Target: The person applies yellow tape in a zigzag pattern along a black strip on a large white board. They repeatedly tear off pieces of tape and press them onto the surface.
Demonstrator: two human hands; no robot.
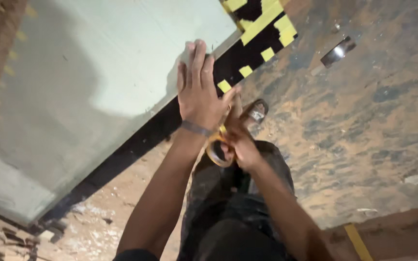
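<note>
One tape roll (217, 151) within right grip (240, 145)

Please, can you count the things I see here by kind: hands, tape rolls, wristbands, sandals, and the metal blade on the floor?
Hands: 2, left hand and right hand
Tape roll: 1
Wristband: 1
Sandal: 1
Metal blade: 1
Total: 6

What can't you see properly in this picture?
- Tape roll, head view: mostly hidden between the left hand and right hand.
- Sandalled foot: partly covered by the right hand.
- Pale wall: cut off by the top and left edges.
- Shiny scrap on the floor: too small to identify.
</note>
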